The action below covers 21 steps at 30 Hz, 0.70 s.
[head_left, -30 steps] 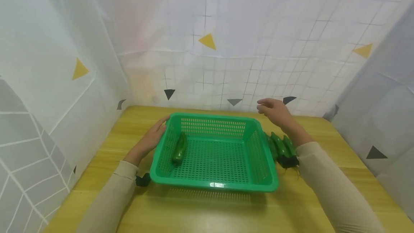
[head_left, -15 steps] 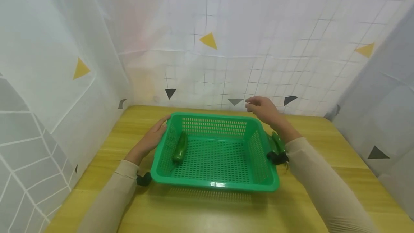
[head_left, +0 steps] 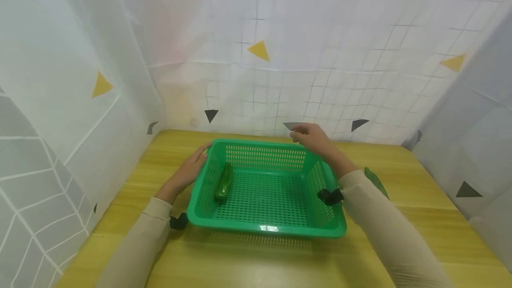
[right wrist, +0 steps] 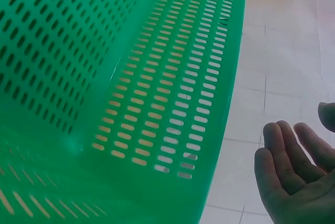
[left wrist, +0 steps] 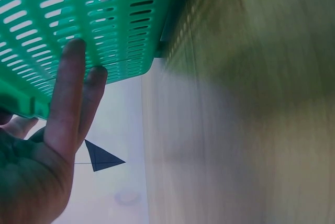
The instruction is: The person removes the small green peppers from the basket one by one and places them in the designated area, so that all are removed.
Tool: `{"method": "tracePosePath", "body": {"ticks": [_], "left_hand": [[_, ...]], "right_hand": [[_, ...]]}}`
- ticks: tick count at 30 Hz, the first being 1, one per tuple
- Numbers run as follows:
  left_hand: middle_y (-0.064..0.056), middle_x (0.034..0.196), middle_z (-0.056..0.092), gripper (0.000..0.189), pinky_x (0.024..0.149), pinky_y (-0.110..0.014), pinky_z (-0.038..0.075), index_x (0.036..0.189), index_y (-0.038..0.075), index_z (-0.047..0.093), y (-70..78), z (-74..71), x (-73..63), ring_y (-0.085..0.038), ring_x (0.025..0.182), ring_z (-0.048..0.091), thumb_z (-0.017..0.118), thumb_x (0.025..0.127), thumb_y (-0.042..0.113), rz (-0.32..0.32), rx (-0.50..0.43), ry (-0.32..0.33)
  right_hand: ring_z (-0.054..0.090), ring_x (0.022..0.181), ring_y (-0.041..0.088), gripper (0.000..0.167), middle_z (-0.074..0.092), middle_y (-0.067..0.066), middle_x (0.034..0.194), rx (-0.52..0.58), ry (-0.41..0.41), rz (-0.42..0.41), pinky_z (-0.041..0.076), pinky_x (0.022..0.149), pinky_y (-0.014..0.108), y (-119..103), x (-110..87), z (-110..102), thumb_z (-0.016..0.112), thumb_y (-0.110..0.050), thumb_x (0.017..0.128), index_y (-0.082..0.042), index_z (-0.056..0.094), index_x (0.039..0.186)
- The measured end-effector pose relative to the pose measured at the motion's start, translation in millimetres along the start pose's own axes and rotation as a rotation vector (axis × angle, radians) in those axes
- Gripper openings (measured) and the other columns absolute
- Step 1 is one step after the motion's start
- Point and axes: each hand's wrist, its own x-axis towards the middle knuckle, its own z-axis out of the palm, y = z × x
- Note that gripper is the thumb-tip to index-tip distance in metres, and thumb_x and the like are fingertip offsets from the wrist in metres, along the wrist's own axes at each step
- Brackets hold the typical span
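Note:
A long green chili pepper (head_left: pixel 224 183) lies along the left side inside the green plastic basket (head_left: pixel 266 231). At the basket's left rim is my left hand (head_left: pixel 188 172); in the left wrist view its straight fingers (left wrist: pixel 70 93) rest against the slotted outer wall. My right hand (head_left: pixel 316 140) hovers over the basket's back right corner. Nothing is in it, and the right wrist view shows its fingers (right wrist: pixel 282 166) loosely bent beside the rim. To the basket's right another green pepper (head_left: pixel 375 181) shows on the table, partly covered by the right sleeve.
The basket stands on a yellow wood-grain table (head_left: pixel 256 261). A white patterned sheet (head_left: pixel 256 97) hangs behind the table and along both sides. A black wrist camera (head_left: pixel 330 196) overlaps the basket's right wall.
My right hand has moved left from beside the peppers to above the basket's back right corner, its sleeve now covering most of them. The left hand has stayed at the rim.

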Motion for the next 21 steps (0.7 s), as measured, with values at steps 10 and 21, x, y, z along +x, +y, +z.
{"method": "tracePosePath", "body": {"ticks": [10,21], "left_hand": [[-0.012,0.159,0.032,0.051,0.109,-0.063,0.033,0.162,0.025,0.024,-1.5,2.0,1.5,-0.037,0.140,0.036,0.030,0.113,0.036,-0.003,0.007,0.010],[-0.013,0.160,0.029,0.051,0.108,-0.063,0.033,0.163,0.023,0.023,-0.8,3.5,2.0,-0.038,0.140,0.034,0.029,0.113,0.033,-0.006,0.004,0.012]], "right_hand": [[0.063,0.113,0.038,0.037,0.064,0.025,0.126,-0.089,-0.046,-0.110,0.048,0.099,0.053,-1.5,4.2,24.5,0.052,-0.016,0.106,0.007,0.059,0.134],[0.065,0.110,0.034,0.037,0.066,0.020,0.124,-0.110,-0.077,-0.134,0.050,0.096,0.050,-1.8,11.0,50.5,0.056,-0.019,0.103,0.005,0.063,0.131]]}}
